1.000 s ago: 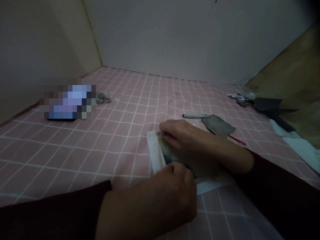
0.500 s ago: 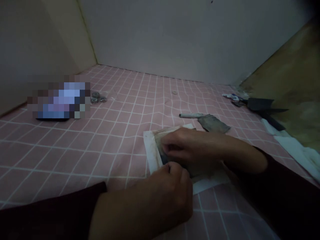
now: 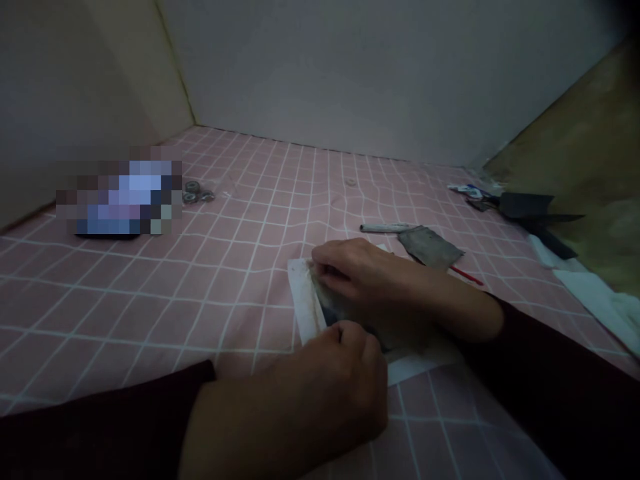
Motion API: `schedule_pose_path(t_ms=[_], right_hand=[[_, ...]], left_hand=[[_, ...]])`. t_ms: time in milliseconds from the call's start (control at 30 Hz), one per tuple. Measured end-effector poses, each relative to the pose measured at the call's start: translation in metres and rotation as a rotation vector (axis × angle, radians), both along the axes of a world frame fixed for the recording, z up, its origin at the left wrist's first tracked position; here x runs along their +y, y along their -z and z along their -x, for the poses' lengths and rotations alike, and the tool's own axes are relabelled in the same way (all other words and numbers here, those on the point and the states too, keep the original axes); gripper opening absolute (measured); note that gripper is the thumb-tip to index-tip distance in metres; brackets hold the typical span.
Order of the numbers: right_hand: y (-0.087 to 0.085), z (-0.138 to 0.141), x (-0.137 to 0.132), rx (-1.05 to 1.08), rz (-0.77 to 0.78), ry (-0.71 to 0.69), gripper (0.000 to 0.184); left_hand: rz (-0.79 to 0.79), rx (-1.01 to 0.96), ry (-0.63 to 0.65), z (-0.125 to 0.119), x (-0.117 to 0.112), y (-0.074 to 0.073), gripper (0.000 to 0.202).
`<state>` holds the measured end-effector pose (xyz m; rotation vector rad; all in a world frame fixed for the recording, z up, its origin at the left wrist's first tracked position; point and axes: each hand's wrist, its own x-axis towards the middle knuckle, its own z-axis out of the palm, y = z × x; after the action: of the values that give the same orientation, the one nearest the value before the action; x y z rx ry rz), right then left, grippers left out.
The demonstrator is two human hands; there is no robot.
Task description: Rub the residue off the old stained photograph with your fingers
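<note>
A white sheet of paper (image 3: 303, 299) lies on the pink checked cloth (image 3: 150, 287), with a dark, stained sheet (image 3: 334, 308) on top of it. My right hand (image 3: 370, 280) rests on the far part of this dark sheet, fingers curled and pressed down at its far left corner. My left hand (image 3: 325, 387) is closed in a fist at the near edge of the sheet, fingertips pinching or pressing it. Both sleeves are dark. What lies under the hands is hidden.
A grey pen-like stick (image 3: 383, 228), a grey scrap (image 3: 434, 245) and a thin red stick (image 3: 467, 277) lie just behind my right hand. Small metal rings (image 3: 196, 192) sit at the left. Dark pieces (image 3: 530, 210) and white paper (image 3: 595, 300) lie at the right. Walls close off the back.
My right hand slid back toward me over the dark sheet half a second ago, and has now returned to the sheet's far left corner. The left hand stayed in place.
</note>
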<state>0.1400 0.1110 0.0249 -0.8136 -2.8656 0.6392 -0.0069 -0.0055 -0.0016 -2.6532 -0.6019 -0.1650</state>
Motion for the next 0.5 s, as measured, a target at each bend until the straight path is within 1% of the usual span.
schedule_pose_path(t_ms=[67,100,133,233,267,300,400,433,500], right_hand=[[0.0002,0.0004,-0.0010,-0.081,0.095,-0.065,0.016],[0.0009,0.0012,-0.0013,-0.087,0.105,-0.072,0.017],[0.0020,0.0023,-0.0013,-0.067,0.080,-0.056,0.016],[0.0046,0.0059,-0.0008,0.049,-0.072,0.036,0.015],[0.0040,0.0063,-0.0011,0.052,-0.077,0.040,0.014],[0.0026,0.0062,-0.0017,0.026,-0.040,0.016,0.015],[-0.0022,0.0051,-0.0042,-0.079,0.135,-0.078,0.018],[-0.0024,0.0055,-0.0047,-0.074,0.141,-0.072,0.018],[-0.0001,0.0076,-0.0045,0.003,0.050,-0.008,0.018]], left_hand=[[0.005,0.020,-0.002,-0.0005,0.0003,-0.0006,0.012],[0.007,0.025,-0.008,-0.0008,0.0005,-0.0009,0.012],[0.011,0.024,-0.010,-0.0010,0.0007,-0.0013,0.012],[0.004,0.009,0.001,-0.0008,0.0012,-0.0030,0.012],[0.003,0.015,0.009,-0.0004,0.0014,-0.0037,0.013],[0.001,0.020,0.010,0.0000,0.0015,-0.0043,0.013],[0.001,0.030,-0.005,0.0010,0.0013,-0.0042,0.016],[-0.004,0.021,-0.015,0.0010,0.0010,-0.0033,0.016],[0.002,0.019,-0.011,0.0004,0.0001,-0.0005,0.014]])
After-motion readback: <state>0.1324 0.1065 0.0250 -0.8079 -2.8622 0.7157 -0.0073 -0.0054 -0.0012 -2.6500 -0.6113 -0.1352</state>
